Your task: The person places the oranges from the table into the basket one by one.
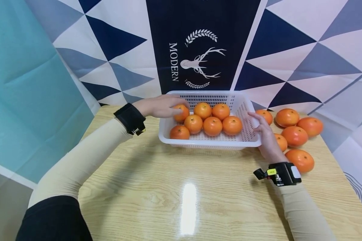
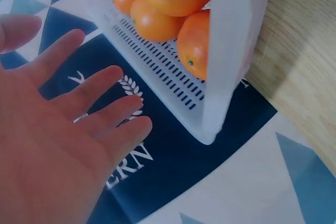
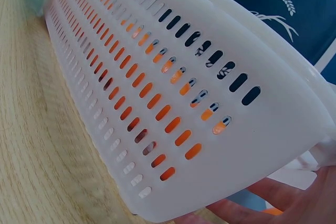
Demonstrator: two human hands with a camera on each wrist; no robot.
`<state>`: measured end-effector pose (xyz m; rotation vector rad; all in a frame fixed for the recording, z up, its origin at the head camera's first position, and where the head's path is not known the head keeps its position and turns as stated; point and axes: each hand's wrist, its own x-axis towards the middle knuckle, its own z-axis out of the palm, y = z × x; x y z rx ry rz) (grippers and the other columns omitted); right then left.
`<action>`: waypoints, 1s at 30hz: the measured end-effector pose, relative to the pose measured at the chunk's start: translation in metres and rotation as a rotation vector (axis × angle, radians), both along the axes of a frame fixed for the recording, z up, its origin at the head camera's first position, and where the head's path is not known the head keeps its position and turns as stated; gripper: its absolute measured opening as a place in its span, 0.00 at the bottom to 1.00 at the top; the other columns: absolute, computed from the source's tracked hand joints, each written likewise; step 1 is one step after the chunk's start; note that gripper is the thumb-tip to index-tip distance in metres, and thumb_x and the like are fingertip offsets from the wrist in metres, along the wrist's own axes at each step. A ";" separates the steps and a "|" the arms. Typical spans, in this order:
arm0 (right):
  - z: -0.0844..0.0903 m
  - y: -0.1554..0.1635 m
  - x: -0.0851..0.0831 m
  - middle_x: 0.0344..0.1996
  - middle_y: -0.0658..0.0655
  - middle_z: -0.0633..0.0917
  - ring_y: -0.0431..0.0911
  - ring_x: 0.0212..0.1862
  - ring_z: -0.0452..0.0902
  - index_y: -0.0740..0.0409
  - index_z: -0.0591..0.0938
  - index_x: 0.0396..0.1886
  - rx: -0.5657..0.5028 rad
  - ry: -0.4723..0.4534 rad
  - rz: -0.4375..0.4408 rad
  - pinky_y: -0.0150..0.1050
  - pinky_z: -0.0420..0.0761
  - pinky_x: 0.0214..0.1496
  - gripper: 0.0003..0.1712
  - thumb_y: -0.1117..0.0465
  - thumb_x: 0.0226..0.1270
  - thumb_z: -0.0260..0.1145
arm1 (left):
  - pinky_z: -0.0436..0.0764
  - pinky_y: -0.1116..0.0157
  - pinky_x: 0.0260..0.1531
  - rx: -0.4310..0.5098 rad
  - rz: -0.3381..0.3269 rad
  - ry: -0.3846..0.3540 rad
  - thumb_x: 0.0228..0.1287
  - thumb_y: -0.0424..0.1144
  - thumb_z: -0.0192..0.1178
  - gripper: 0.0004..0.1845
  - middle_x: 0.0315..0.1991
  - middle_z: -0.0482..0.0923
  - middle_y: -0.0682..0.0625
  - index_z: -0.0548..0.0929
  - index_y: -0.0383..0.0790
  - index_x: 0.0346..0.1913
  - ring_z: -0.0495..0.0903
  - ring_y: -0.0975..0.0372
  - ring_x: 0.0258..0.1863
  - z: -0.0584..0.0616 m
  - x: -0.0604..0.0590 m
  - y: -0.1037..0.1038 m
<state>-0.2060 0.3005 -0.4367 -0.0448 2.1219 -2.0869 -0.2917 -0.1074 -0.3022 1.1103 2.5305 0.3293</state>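
Note:
A white slotted plastic basket (image 1: 208, 144) stands on the wooden table (image 1: 169, 187) with several oranges (image 1: 212, 125) in it. My left hand (image 1: 164, 105) reaches over the basket's left rim, its fingertips on or just above the back-left orange (image 1: 182, 113). In the left wrist view this hand (image 2: 63, 129) is flat with spread fingers and holds nothing, beside the basket (image 2: 226, 51). My right hand (image 1: 263, 132) lies against the basket's right wall below the rim. The right wrist view shows that wall (image 3: 184, 77) up close, with fingers (image 3: 283, 205) along it.
Several loose oranges (image 1: 294, 135) lie on the table right of the basket, close behind my right hand. A patterned cloth (image 1: 199, 60) hangs right behind the basket. A teal panel (image 1: 27, 87) bounds the left side.

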 end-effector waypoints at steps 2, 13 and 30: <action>0.000 -0.001 -0.001 0.96 0.51 0.35 0.64 0.87 0.51 0.30 0.54 0.93 0.005 -0.003 0.000 0.30 0.89 0.56 0.45 0.64 0.82 0.34 | 0.68 0.41 0.85 0.024 0.017 0.010 0.85 0.51 0.45 0.29 0.80 0.75 0.37 0.79 0.44 0.77 0.73 0.43 0.79 -0.001 0.000 -0.006; 0.001 0.000 0.000 0.96 0.51 0.36 0.62 0.85 0.53 0.31 0.54 0.93 -0.011 0.006 0.004 0.31 0.90 0.55 0.43 0.64 0.83 0.33 | 0.67 0.37 0.86 0.049 0.130 0.015 0.78 0.44 0.44 0.31 0.83 0.71 0.33 0.77 0.38 0.78 0.71 0.38 0.81 -0.008 -0.001 -0.046; 0.000 0.000 0.001 0.96 0.50 0.36 0.60 0.85 0.53 0.30 0.56 0.93 -0.017 0.008 0.004 0.30 0.89 0.57 0.44 0.65 0.83 0.33 | 0.70 0.36 0.84 0.410 0.338 0.052 0.82 0.39 0.46 0.28 0.84 0.73 0.38 0.78 0.38 0.78 0.69 0.43 0.85 -0.026 0.007 -0.097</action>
